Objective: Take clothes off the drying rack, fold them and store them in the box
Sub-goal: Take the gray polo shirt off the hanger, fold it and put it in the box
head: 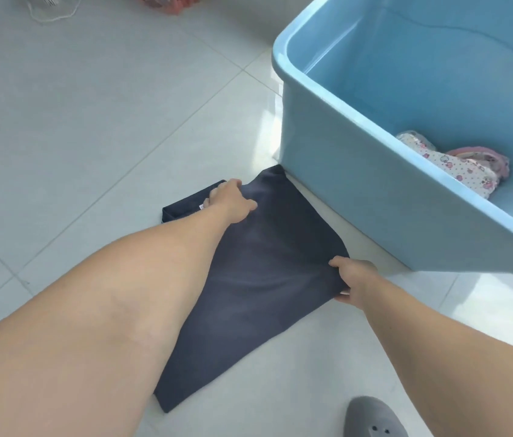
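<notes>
Head view, nearest first: one grey shoe (375, 419) on the floor (75, 121). My right hand (354, 280) pinches the near edge of one dark garment (268, 263), half folded on the floor; my left hand (233, 198) grips its far end. Beyond, one blue box (327, 127) holds two patterned pieces (457, 170). Drying rack unseen.

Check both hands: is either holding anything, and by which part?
The right hand pinches the right edge of the dark navy garment lying on the floor. The left hand rests on its far end; a grip there cannot be told.
</notes>
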The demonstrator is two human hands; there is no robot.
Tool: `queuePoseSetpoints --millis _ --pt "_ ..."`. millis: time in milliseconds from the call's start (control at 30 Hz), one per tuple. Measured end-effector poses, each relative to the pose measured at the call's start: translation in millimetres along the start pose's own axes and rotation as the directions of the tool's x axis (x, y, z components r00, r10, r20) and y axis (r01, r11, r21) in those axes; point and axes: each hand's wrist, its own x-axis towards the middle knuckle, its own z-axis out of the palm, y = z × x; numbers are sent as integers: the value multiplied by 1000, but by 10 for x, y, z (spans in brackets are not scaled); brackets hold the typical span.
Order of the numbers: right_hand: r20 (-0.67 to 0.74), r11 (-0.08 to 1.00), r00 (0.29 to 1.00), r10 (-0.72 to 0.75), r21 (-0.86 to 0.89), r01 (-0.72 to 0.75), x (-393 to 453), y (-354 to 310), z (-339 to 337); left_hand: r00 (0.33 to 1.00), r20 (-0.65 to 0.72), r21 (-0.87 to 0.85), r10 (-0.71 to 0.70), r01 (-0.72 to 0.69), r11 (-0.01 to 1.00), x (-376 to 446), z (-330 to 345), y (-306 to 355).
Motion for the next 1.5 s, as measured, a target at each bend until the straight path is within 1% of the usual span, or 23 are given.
queuePoseSetpoints --millis 67,100,167,200,267,333,367,400,467,600,733,800,900,1000,1067,1133,1233,1300,1333,1400,1433,1467,1500 --pt "30 1000 999 -14 7 14 29 -1 -17 997 71 218 32 -47 975 114 192 183" --pt "37 1000 999 -21 16 20 44 3 -22 996 84 335 41 -67 940 169 286 238" --pt "19 998 999 -45 47 44 108 30 -40 987 111 533 119 -160 831 280 482 284" --pt "-4 996 998 -58 64 58 152 40 -49 978 125 576 166 -208 791 322 551 282" --pt "-64 992 995 -80 89 86 225 57 -76 964 114 605 241 -260 752 317 594 274" --pt "-126 989 987 -97 98 110 294 53 -124 961 37 645 275 -233 728 288 593 248" --pt "-155 988 983 -101 98 117 308 46 -149 967 17 640 253 -205 740 271 590 227" --pt "-177 987 979 -105 100 124 334 38 -172 979 15 623 203 -168 764 252 572 215" --pt "-189 982 975 -120 122 144 332 1 -182 994 63 589 86 -107 801 225 516 172" --pt "-152 976 979 -136 152 159 259 -123 -102 972 231 568 -40 -102 817 166 338 169" --pt "-119 977 980 -162 120 176 190 -266 40 963 266 440 -38 -87 894 142 125 143" --pt "-133 969 969 -210 101 224 177 -347 132 967 254 370 -20 -78 926 125 10 106" --pt "-151 952 950 -274 97 290 83 -481 269 964 262 297 -51 -30 954 126 -154 35" --pt "-159 929 927 -341 92 358 40 -611 385 961 268 136 -68 32 990 151 -329 -50" --pt "-171 912 909 -379 99 399 2 -711 455 960 275 81 -55 34 996 197 -446 -88" --pt "-192 893 894 -405 125 431 -58 -817 508 971 236 54 -32 20 998 219 -550 -86" --pt "-213 851 867 -450 192 489 -190 -928 556 998 25 56 51 -52 997 263 -663 -35" --pt "-215 811 840 -498 229 539 -349 -942 576 991 -112 49 70 -64 997 260 -718 -29" --pt "-207 799 836 -509 248 548 -433 -934 585 987 -148 -1 60 -61 998 252 -745 -44" --pt "-119 824 867 -485 272 498 -617 -903 624 984 -174 -157 24 -51 986 209 -839 -108" --pt "-48 854 885 -462 245 459 -710 -879 650 986 -168 -243 -1 -40 969 169 -888 -164" --pt "35 889 899 -437 165 426 -785 -843 702 989 -143 -322 -29 -19 946 109 -944 -238" --pt "127 910 902 -413 40 412 -855 -804 766 993 -104 -381 -55 11 924 40 -1012 -351"
